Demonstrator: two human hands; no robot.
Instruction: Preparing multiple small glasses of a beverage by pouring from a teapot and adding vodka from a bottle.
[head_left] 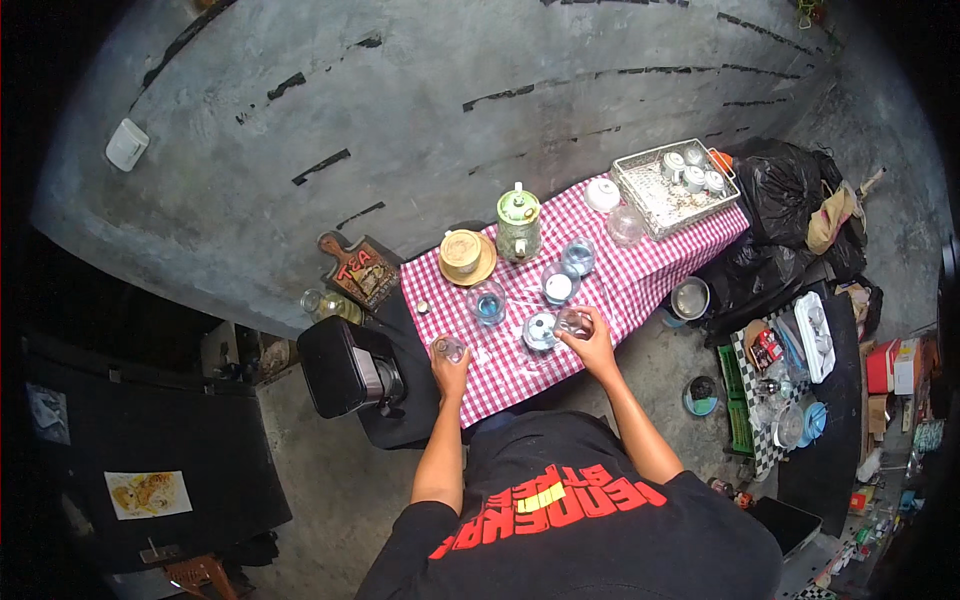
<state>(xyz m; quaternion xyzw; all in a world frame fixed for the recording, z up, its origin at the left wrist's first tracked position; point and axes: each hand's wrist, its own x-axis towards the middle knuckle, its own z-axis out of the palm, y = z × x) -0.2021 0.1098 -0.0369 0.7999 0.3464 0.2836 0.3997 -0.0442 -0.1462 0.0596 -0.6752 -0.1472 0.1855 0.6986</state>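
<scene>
My left hand (453, 378) is closed around a small clear glass (449, 347) at the left front of the table. Toward the right, my right hand (596, 347) grips another clear glass (571, 321). Right beside that glass sits a clear vessel with a pale lid (540, 330). Behind it stand a glass with a white round in it (559, 287), a clear glass (578, 255) and a bluish-looking glass (487, 303). A green lidded pot (518, 225) rises at the back, next to a yellow cup (462, 251) on a tan saucer (486, 270).
A red-checked cloth (640, 275) covers the table. At its far right lies a white basket (650, 205) holding several cups. To the left are a black appliance (335, 365) and a wooden board (362, 278). Black bags (780, 190) and a crate (738, 425) flank the right.
</scene>
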